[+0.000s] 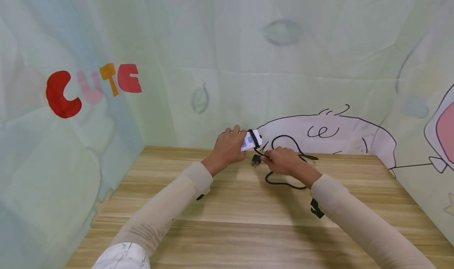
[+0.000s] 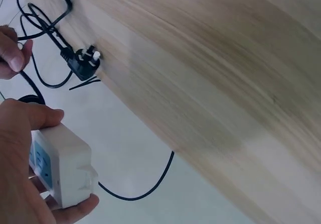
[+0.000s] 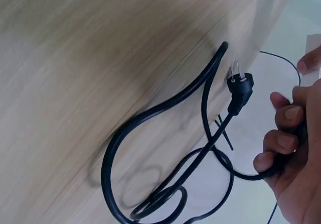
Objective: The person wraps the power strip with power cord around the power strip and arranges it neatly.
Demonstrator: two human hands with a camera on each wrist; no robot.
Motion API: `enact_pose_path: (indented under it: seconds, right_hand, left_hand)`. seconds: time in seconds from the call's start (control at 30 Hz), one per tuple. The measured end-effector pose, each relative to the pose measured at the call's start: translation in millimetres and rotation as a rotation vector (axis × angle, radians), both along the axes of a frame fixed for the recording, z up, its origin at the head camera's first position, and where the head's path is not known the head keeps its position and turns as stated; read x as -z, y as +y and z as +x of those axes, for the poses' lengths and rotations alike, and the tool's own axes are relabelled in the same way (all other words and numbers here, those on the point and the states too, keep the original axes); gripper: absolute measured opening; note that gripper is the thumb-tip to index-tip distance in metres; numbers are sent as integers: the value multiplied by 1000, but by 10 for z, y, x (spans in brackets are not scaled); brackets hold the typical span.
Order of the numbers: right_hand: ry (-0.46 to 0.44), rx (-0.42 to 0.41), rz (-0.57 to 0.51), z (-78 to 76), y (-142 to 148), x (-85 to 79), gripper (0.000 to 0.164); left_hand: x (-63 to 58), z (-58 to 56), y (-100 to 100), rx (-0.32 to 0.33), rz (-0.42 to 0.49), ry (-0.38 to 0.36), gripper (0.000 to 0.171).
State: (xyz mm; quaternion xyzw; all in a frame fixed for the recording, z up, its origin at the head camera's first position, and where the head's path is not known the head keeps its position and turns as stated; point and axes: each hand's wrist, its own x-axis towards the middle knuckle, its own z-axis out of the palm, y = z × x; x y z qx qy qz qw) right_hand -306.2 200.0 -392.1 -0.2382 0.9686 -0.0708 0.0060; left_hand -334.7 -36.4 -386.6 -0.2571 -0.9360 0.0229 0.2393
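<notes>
From the head view, we see the left hand [image 1: 228, 146] holding a white power strip [image 1: 249, 140] near the back edge of the wooden table [image 1: 213, 229]. Its fingers are clamped on the strip. A black cord [image 1: 283, 135] goes round the strip near its right end. The right hand [image 1: 282, 160] is just beside it, with its fingers gripping the cord. The plug [image 1: 256, 159] is near the right fingertips, and loops of cord lie past that hand. We think the step in hand is winding the cord round the strip.

From the left wrist view, we see the left fingers pressing the strip from two sides, with its blue part between them. The right thumb and finger pinch the cord. The plug's pins point toward the table, but we can't tell if they touch it.

From the right wrist view, we see the right fingers curled tight round the cord. Big loops are loose, so we think the next move needs a snug pull and another turn, with the strip held steady.
</notes>
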Motion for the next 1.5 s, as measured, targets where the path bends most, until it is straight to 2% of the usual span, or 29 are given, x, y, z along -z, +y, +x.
enact_pose_path:
  seconds: [0.17, 0.27, 0.37, 0.5, 0.6, 0.67, 0.87, 1.07, 1.17, 1.33, 1.43, 1.5]
  right_hand:
    - [18, -11, -24, -16, 42, -10, 39]
    - [65, -47, -35, -42, 60, -12, 36]
    - [169, -151, -18, -75, 51, -39, 29]
    - [372, -322, 66, -113, 18, -136, 21]
    - [473, -428, 124, -140, -12, -239, 12]
    - [492, -485, 139, -162, -33, -307, 10]
    - [446, -609, 101, -255, -76, -408, 11]
    - [561, -768, 53, -367, -111, -362, 10]
    - [565, -777, -60, -421, -126, -305, 9]
    - [486, -671, -242, -454, -154, -218, 13]
    - [478, -635, -290, -452, -187, -203, 12]
    - [492, -654, -306, -429, -226, -224, 9]
  left_hand:
    - [7, -10, -35, -10, 16, -3, 55]
    - [5, -11, -47, -16, 26, -14, 55]
    - [0, -4, -59, -24, 26, -32, 52]
    - [-9, 10, -77, -33, 7, -66, 49]
    - [-28, 20, -90, -28, -16, -105, 50]
    - [-49, 25, -96, -16, -28, -136, 52]
    - [-124, 54, -101, 60, -93, -182, 53]
    - [-202, 108, -87, 150, -106, -240, 50]
    - [-223, 118, -88, 181, -79, -283, 54]
    - [-226, 101, -89, 233, -16, -322, 61]
    - [-232, 91, -88, 210, -8, -334, 62]
    - [-234, 84, -97, 169, -10, -347, 64]
